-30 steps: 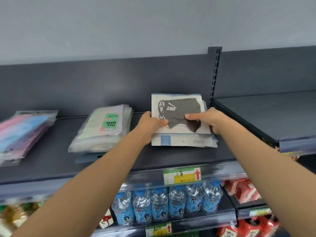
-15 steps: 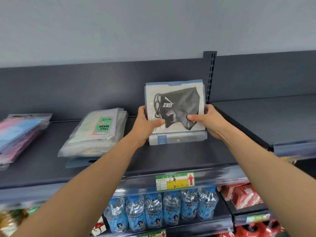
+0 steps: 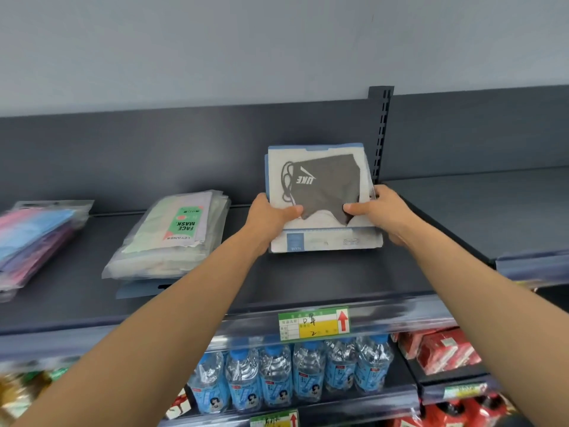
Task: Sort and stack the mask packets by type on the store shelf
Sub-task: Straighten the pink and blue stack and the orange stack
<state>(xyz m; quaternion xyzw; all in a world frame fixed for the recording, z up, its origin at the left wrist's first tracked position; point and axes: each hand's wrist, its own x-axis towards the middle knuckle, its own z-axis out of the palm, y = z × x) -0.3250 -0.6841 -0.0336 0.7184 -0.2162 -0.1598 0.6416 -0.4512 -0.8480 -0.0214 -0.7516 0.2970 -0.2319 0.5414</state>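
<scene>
Held stack: flat, square mask packets in glossy white film with blue borders (image 3: pixel 320 192); the top one shows a folded grey cloth mask with dark ear loops and a white logo.
Left grip: left hand (image 3: pixel 271 217) clamps the stack's left edge, thumb on the top face, fingers hidden underneath.
Right grip: right hand (image 3: pixel 381 211) clamps the right edge the same way, thumb lying on the grey mask.
Stack position: between the two hands, on the right part of the dark grey matte metal shelf (image 3: pixel 308 278), just beside the slotted grey upright (image 3: pixel 380 134). It is tilted, its far edge raised towards the back panel; whether the near edge touches the shelf cannot be told.
Packet count: hard to make out, the edges overlap.
Middle pile: soft, crinkled clear plastic packets with a green "FACE MASK" label (image 3: pixel 172 235), lying flat and well apart from the hands; a thin blue packet (image 3: pixel 138 288) pokes out from under it.
Left pile: clear packets of pink and blue masks (image 3: pixel 34 235), cut off by the frame edge.
Lower shelf: clear water bottles with blue labels (image 3: pixel 292 374); print illegible.
</scene>
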